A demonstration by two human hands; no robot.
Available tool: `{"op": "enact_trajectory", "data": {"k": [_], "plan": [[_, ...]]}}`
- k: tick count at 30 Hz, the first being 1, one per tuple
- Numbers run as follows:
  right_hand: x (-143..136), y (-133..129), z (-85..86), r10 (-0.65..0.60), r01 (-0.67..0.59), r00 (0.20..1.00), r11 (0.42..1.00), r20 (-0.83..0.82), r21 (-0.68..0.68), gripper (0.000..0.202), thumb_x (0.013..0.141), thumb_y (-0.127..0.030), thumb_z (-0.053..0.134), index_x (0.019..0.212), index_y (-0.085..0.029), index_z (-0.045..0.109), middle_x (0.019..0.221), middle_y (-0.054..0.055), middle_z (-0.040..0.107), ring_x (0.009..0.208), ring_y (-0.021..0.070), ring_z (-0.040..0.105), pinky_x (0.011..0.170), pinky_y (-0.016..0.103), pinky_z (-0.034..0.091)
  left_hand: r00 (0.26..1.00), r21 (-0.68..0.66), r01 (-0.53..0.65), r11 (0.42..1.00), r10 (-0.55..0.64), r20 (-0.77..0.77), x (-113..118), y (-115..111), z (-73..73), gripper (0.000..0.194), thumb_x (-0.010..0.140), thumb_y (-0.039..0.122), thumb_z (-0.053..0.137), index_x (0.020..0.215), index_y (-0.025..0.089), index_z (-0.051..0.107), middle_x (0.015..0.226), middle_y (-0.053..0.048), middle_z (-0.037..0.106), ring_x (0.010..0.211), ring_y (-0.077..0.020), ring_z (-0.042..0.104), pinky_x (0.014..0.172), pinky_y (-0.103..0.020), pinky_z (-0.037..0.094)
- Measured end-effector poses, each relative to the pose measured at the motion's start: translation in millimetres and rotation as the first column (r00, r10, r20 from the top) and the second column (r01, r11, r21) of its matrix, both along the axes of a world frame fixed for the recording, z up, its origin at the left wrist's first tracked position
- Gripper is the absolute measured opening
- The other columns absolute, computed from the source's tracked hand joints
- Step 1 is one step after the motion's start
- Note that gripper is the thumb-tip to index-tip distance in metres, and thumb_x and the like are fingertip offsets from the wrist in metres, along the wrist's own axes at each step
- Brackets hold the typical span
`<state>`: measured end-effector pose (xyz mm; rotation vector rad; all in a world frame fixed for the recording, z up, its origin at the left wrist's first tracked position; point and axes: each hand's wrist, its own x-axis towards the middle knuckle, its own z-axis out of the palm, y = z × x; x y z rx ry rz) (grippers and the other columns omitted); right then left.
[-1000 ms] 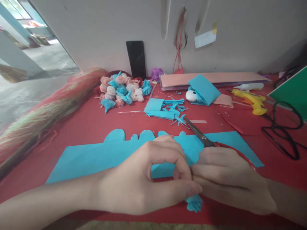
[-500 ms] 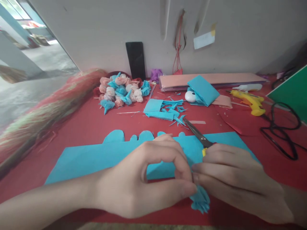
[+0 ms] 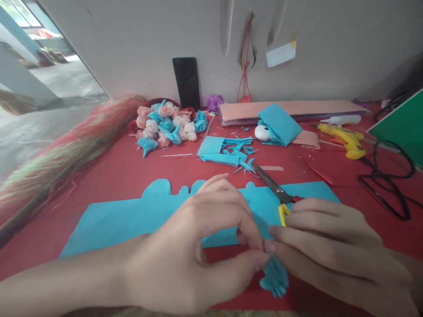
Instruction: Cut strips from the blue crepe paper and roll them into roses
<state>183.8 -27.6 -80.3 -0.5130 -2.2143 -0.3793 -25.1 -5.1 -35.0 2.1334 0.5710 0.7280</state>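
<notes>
My left hand point(image 3: 201, 251) has its thumb and index fingertips pinched together on a small gathered blue paper flower point(image 3: 276, 278). Close against those fingertips, my right hand point(image 3: 333, 253) grips the same flower, its thumb mostly hidden. The petals hang downward below the pinch, over the red tabletop. Behind both hands lies a long blue paper strip point(image 3: 122, 222). Scissors point(image 3: 272, 185) with red and yellow handles rest on the strip, and the right hand covers part of the handles. Rounded blue paper cutouts point(image 3: 159, 188) stick up past the strip's far edge.
A pile of pink, white and blue paper flowers point(image 3: 165, 123) sits at the back left. Fringed blue paper point(image 3: 213, 147), a folded blue packet point(image 3: 280, 125) and a yellow glue gun point(image 3: 346, 138) with a black cord point(image 3: 376, 189) lie beyond the strip. A brush-like bundle point(image 3: 66, 154) lines the left.
My left hand's other fingers have lifted and straightened a little. My right hand has shifted slightly down and right, uncovering more of the scissor handles. Both still pinch the paper flower.
</notes>
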Motion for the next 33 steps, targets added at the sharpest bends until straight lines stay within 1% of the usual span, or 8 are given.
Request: {"op": "enact_trajectory", "data": {"k": [3,9,14,17,22,27,30,33], "plan": [[0,2,-3.3,0.029,-0.03,0.999,0.997,0.028,0.064,0.037,0.099,-0.011,0.037,0.086,-0.025,0.068,0.069,-0.012,0.073,0.059,0.0086,0.062,0.06,0.033,0.047,1.0,0.103,-0.019,0.994,0.018,0.006,0,-1,-1.4,0.011,0.075,0.003,0.063,0.072,0.014,0.06,0.068,0.004,0.061,0.068,-0.0078,0.054,0.079,-0.023,0.042],[-13,-5,-14.1,-0.088,0.094,0.982,0.995,-0.168,0.026,0.038,0.099,-0.014,0.038,0.077,-0.027,0.066,0.058,-0.01,0.069,0.049,0.0086,0.059,0.054,0.033,0.047,0.997,0.304,-0.072,0.95,0.06,0.049,-1,-4,-9.1,0.01,0.078,0.008,0.061,0.075,0.017,0.06,0.075,0.003,0.063,0.072,-0.0115,0.053,0.082,-0.03,0.041],[-11,-9,-10.2,-0.165,0.178,0.973,0.981,0.16,-0.076,0.02,0.09,-0.038,0.054,0.079,-0.034,0.07,0.059,-0.003,0.065,0.053,0.0144,0.06,0.049,0.03,0.052,0.998,0.36,-0.065,0.931,0.066,0.01,-1,-3,-8.1,0.009,0.079,0.009,0.06,0.076,0.018,0.061,0.076,0.001,0.063,0.076,-0.0133,0.053,0.084,-0.031,0.042],[-8,-9,-7.8,-0.158,0.186,0.96,0.977,0.229,-0.107,0.022,0.089,-0.045,0.053,0.081,-0.035,0.071,0.06,-0.001,0.065,0.057,0.016,0.061,0.05,0.03,0.054,0.997,0.307,-0.06,0.95,0.071,-0.024,1,0,-2.5,0.011,0.076,0.006,0.062,0.072,0.016,0.061,0.072,0.003,0.06,0.072,-0.0105,0.052,0.084,-0.028,0.042],[-7,-10,-6.8,-0.152,0.183,0.962,0.976,0.226,-0.122,0.026,0.09,-0.047,0.05,0.082,-0.035,0.071,0.061,0.0,0.065,0.059,0.0165,0.062,0.052,0.031,0.055,0.995,0.102,0.025,0.994,-0.015,-0.098,2,2,7.2,0.015,0.081,0.006,0.057,0.068,0.014,0.058,0.067,0.005,0.058,0.065,-0.0071,0.052,0.086,-0.024,0.043],[-6,-12,-5.2,-0.156,0.188,0.962,0.974,0.223,-0.126,0.027,0.091,-0.047,0.049,0.083,-0.034,0.071,0.061,0.0,0.065,0.06,0.0165,0.062,0.052,0.031,0.055,0.997,0.036,0.056,0.998,-0.054,-0.054,-4,4,5.8,0.015,0.08,0.004,0.054,0.07,0.014,0.058,0.067,0.004,0.06,0.065,-0.0077,0.053,0.081,-0.025,0.044],[-5,-12,-4.5,-0.16,0.191,0.962,0.974,0.221,-0.126,0.027,0.092,-0.047,0.048,0.083,-0.034,0.071,0.061,0.0,0.065,0.06,0.0166,0.063,0.053,0.031,0.055,0.994,-0.013,0.105,0.994,-0.104,0.017,-7,5,6.3,0.011,0.078,0.006,0.059,0.073,0.016,0.06,0.071,0.004,0.065,0.066,-0.0076,0.056,0.079,-0.022,0.046],[-5,-13,-4.0,-0.161,0.191,0.963,0.974,0.218,-0.125,0.028,0.092,-0.046,0.048,0.083,-0.033,0.071,0.061,0.0,0.065,0.061,0.0166,0.063,0.053,0.031,0.055,0.993,-0.041,0.114,0.993,-0.115,-0.015,-7,5,9.0,0.009,0.073,0.013,0.07,0.072,0.017,0.062,0.071,0.005,0.066,0.066,-0.0083,0.059,0.08,-0.023,0.047]]}}
